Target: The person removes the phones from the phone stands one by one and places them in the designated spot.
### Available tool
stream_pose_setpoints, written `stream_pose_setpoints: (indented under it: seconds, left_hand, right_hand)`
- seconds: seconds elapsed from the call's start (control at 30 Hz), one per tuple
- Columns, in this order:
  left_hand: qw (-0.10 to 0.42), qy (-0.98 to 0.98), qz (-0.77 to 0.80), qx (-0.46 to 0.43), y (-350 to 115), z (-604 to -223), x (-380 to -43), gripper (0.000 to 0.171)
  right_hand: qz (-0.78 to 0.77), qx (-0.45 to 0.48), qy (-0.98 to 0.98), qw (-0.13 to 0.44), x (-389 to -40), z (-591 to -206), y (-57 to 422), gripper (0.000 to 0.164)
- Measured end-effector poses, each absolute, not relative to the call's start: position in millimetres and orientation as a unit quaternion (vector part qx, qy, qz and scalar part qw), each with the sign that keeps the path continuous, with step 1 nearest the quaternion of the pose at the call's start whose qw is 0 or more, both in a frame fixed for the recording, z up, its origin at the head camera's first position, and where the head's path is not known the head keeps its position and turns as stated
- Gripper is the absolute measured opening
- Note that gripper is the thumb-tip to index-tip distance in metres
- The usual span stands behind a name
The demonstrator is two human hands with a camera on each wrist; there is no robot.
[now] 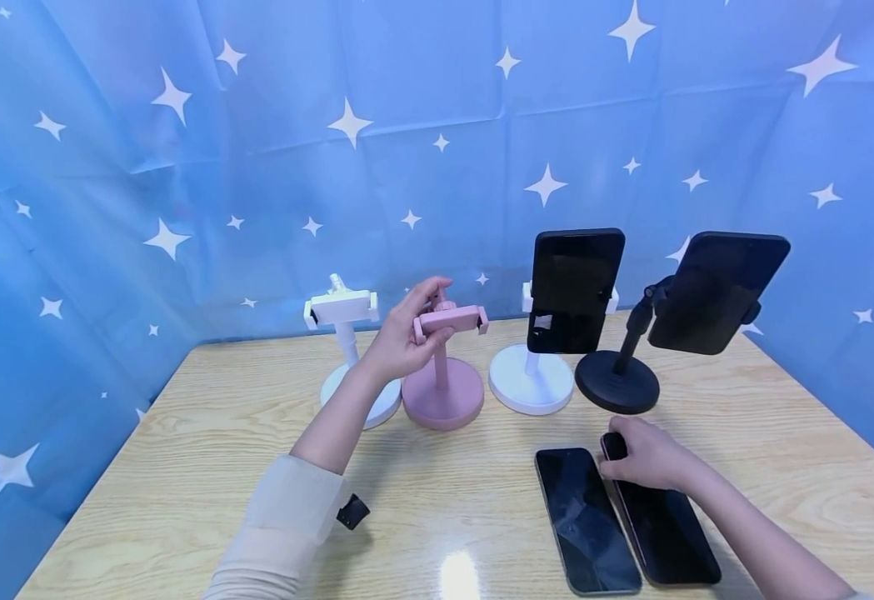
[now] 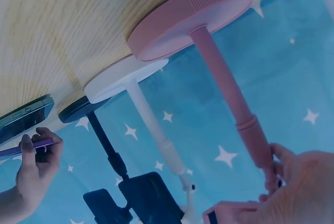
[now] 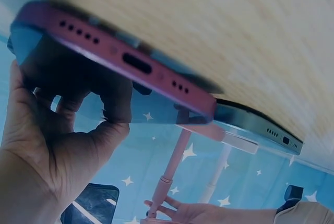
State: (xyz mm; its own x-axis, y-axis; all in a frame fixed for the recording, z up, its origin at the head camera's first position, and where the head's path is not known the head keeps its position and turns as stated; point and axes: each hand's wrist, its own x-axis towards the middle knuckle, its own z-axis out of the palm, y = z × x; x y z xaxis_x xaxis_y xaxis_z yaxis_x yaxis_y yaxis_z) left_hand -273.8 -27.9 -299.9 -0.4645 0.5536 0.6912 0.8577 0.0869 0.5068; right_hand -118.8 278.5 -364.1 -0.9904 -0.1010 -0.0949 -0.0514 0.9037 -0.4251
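My left hand (image 1: 407, 333) grips the clamp head of a pink phone stand (image 1: 442, 392), thumb on the front and fingers behind it. The clamp holds no phone. In the left wrist view the stand's round base (image 2: 190, 18) is on the table. My right hand (image 1: 646, 454) pinches the long edges of a dark-screened phone (image 1: 672, 533) near its far end. The right wrist view shows this phone's reddish-pink bottom edge (image 3: 112, 57) with its charging port. Just left of it, a second phone (image 1: 586, 521) with a greenish frame lies face up.
A white stand (image 1: 341, 310) with a bare clamp is left of the pink one. Rightward, another white stand (image 1: 531, 379) and a black stand (image 1: 618, 382) each hold a dark phone. A small black object (image 1: 352, 512) is by the left sleeve. A starry blue curtain (image 1: 437, 167) hangs behind the table.
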Motion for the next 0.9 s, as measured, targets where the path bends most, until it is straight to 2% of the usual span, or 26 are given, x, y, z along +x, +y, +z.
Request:
stream_pose_setpoints:
  seconds: [0.33,0.7,0.9]
  left_hand:
    - [0.146,-0.724,-0.479,-0.474,-26.8,-300.4,-273.4,0.055]
    - [0.136,-0.732,-0.484,-0.459,-26.9,-277.0,-242.4,0.051]
    - [0.128,-0.73,-0.495,-0.453,-27.8,-278.0,-243.4,0.052]
  right_hand:
    - [-0.216,-0.047,0.973,0.069,-121.4,-365.2,278.8,0.027]
    - [-0.206,-0.039,0.972,0.105,-124.8,-364.9,281.6,0.033]
    - [-0.158,-0.06,0.982,0.086,-125.0,-366.4,281.6,0.039]
